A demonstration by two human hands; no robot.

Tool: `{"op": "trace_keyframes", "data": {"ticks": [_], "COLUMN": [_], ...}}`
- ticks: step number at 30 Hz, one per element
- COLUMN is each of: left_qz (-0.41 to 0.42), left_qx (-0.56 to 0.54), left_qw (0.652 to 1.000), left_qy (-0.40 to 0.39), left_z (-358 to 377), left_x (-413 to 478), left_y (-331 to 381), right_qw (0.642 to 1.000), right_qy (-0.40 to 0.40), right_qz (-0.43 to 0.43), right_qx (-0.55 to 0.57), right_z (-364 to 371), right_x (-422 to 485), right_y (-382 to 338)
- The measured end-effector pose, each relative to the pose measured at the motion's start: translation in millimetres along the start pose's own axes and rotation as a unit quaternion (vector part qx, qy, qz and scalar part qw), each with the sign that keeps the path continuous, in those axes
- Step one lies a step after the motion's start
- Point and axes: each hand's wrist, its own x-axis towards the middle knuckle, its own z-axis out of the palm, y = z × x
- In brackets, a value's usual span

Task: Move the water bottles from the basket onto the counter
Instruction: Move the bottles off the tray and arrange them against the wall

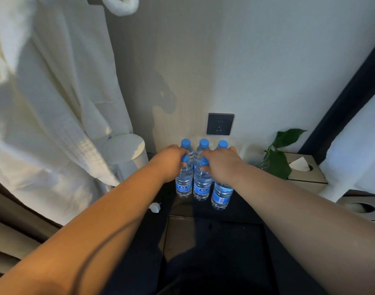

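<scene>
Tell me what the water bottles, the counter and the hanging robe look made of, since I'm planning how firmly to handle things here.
Water bottles: thin clear plastic, glossy, water visible through them, with opaque blue plastic caps and blue printed labels. Counter: dark, smooth, slightly reflective; it could be stone or laminate, the picture can't settle that. Robe: soft white fabric, matte, with a waffle-like weave and loose folds.

Both forearms are bare from the bottom edge of the picture to the wrists; no sleeve shows on either. The left hand (171, 162) and right hand (222, 165) wear no gloves, and no ring, watch or band is visible. The fingers (204, 168) are bare.
</scene>
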Motion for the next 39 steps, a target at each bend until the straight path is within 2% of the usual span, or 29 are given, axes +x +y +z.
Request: {"op": "trace_keyframes", "data": {"ticks": [12, 39], "left_qz": [0.001, -0.008], "left_qx": [-0.01, 0.019], "left_qw": [1.0, 1.0], "left_qy": [0.002, -0.002], "left_z": [0.9, -1.3], "left_x": [7.5, 8.1], "left_y": [-1.7, -1.3], "right_qw": [1.0, 0.998], "right_qy": [0.02, 0.017], "right_qz": [-0.009, 0.047], "right_qx": [-0.008, 0.037], "right_z": [10.6, 10.5], "right_x": [13.1, 6.4], "right_y": [6.7, 1.3]}}
